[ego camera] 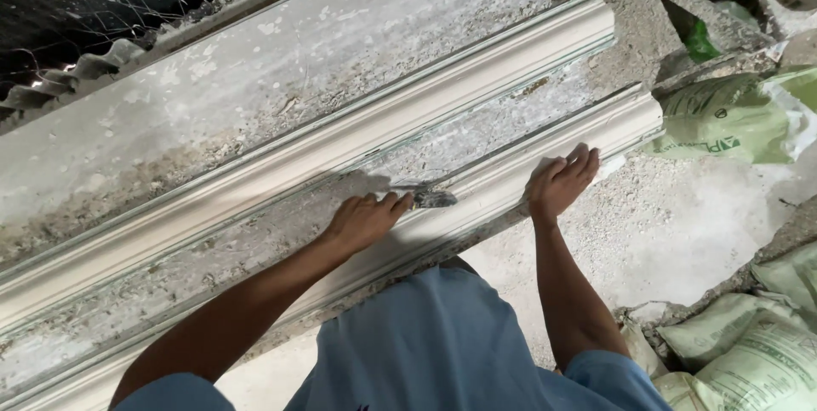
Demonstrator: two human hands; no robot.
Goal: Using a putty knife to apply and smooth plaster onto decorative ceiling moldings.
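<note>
A person in a light blue shirt leans over a long workbench crusted with dried plaster, seen from above. Two long cream-white plaster mouldings run slantwise along it, the near moulding along the bench's near edge and the far moulding beside it, with a rough grey strip between them.

The left hand grips a small metal scraper, its blade lying on the upper edge of the near moulding, about midway along the visible length. The left arm reaches forward, nearly straight, wrist low.

The right hand is open, palm down and fingers spread, pressing on the same moulding near its right end. That arm is straight and upright.

Judging from this, the scraping goes best with the blade kept flat and light, and the pressing hand steadying the piece.

Green sacks lie on the floor to the right.
</note>
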